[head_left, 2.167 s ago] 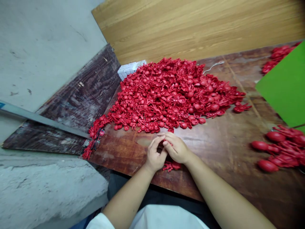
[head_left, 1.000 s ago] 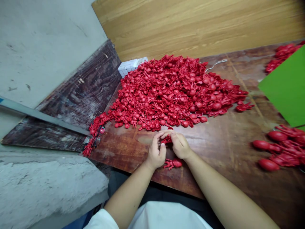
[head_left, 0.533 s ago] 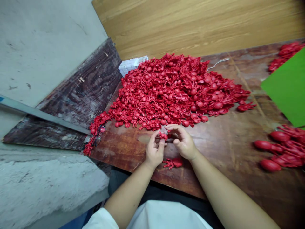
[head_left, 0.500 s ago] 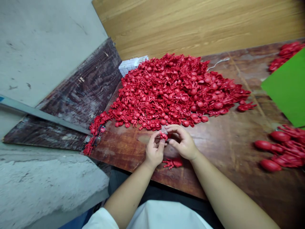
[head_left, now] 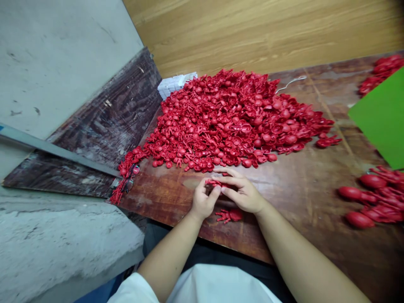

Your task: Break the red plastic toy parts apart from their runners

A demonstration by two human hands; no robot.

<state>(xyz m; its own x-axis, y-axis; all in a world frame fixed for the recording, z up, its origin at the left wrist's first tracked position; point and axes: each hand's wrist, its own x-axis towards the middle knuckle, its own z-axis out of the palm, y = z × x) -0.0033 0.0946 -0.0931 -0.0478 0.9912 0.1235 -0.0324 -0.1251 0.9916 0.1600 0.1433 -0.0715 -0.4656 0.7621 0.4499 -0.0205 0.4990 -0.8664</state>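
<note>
Between my hands, above the front of the table (head_left: 164,191), is a small red plastic figure part (head_left: 213,183). My left hand (head_left: 203,202) is closed on it with thumb and fingers. From the other side my right hand (head_left: 244,193) also grips it, its fingers laid over the top and hiding much of the piece. Just below my hands, another red figure piece (head_left: 232,215) with finger-like prongs lies on the tabletop. Beyond my fingertips rises a large heap of similar red plastic parts (head_left: 230,122), some rounded and some hollow.
At the right lie larger red figures (head_left: 360,219) beside a green board (head_left: 381,120). White stacked papers or cards (head_left: 176,84) stand behind the heap. Glasses (head_left: 128,185) and more red pieces lie at the left corner, near a metal bar (head_left: 63,153). A white string (head_left: 290,83) lies farther back.
My right hand has moved slightly left and closed in on the piece, its fingers now covering it. The held piece has turned to lie more sideways. The loose piece below stays put.
</note>
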